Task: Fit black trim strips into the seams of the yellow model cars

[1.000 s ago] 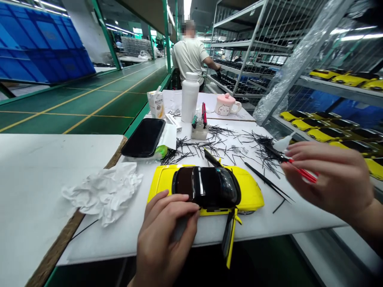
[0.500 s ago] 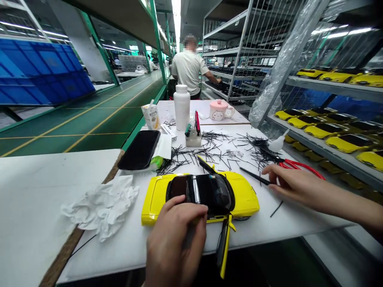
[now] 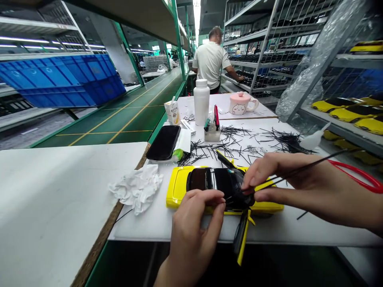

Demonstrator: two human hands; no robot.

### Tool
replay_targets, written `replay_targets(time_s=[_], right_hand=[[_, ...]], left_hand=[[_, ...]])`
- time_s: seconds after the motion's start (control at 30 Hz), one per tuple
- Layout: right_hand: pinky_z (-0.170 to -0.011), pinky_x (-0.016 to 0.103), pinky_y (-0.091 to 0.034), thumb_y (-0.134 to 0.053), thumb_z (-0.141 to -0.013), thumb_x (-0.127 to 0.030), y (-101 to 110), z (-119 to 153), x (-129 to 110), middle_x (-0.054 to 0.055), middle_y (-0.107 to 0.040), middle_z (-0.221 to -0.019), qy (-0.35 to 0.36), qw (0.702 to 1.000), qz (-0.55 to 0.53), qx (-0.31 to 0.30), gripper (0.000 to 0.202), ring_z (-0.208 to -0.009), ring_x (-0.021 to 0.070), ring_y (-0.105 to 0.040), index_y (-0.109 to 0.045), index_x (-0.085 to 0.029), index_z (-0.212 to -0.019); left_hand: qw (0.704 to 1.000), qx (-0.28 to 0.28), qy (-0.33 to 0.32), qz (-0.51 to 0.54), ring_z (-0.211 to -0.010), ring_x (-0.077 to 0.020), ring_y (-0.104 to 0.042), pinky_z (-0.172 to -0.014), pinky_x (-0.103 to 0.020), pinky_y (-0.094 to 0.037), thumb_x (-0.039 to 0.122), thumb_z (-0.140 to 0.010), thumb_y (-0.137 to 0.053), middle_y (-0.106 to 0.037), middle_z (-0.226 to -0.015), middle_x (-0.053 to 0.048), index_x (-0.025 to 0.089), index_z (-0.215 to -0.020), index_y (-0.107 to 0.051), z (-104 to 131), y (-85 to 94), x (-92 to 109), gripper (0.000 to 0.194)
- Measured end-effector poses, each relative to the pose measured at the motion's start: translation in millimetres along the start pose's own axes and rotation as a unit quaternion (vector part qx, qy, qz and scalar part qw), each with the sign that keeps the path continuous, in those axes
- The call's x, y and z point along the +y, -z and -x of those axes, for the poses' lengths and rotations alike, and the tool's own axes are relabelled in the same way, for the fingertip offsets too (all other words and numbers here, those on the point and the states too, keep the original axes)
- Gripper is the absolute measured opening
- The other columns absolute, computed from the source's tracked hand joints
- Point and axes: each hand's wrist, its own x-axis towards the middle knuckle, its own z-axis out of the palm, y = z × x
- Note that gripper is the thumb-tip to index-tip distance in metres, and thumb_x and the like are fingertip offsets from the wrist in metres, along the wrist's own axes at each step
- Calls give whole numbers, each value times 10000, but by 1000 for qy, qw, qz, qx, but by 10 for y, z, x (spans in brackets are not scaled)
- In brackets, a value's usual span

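A yellow model car (image 3: 176, 187) with a black roof lies across the table in front of me. Its near door (image 3: 241, 239) and far door (image 3: 224, 159) stand open. My left hand (image 3: 197, 227) is at the car's near side, thumb and forefinger pinched together; a thin dark tip shows at them, but what they hold is unclear. Over the windscreen end, my right hand (image 3: 287, 183) grips black tweezers (image 3: 311, 164), whose long arms slant back over the hand. The tweezers' front end points towards my left fingertips.
Thin black strips (image 3: 206, 153) are scattered behind the car. Around them are a phone (image 3: 164, 142), crumpled tissue (image 3: 140, 187), white bottle (image 3: 201, 101), pink mug (image 3: 239, 104), dropper bottle (image 3: 314, 139) and red-handled pliers (image 3: 359, 175). A person (image 3: 211, 63) stands beyond, near racks of cars.
My right hand has picked the tweezers up off the table and moved left over the car, close to my left hand. The view has turned left.
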Motion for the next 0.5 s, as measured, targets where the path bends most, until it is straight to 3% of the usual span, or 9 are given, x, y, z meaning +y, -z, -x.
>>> replay_targets(time_s=[0.5], right_hand=[[-830,142,-515,-753,-828,-210,52,-47,52,-54,-735,-939,-33,998,-8,-47,111,-920,108,-683,-734,-286,-906]], left_hand=[[1000,-5,-1,2,-811,-97,-652,-792,-226,-526,70,-874,-618,-684,-894,43,245,-1040,-577,-20,1,12,245]])
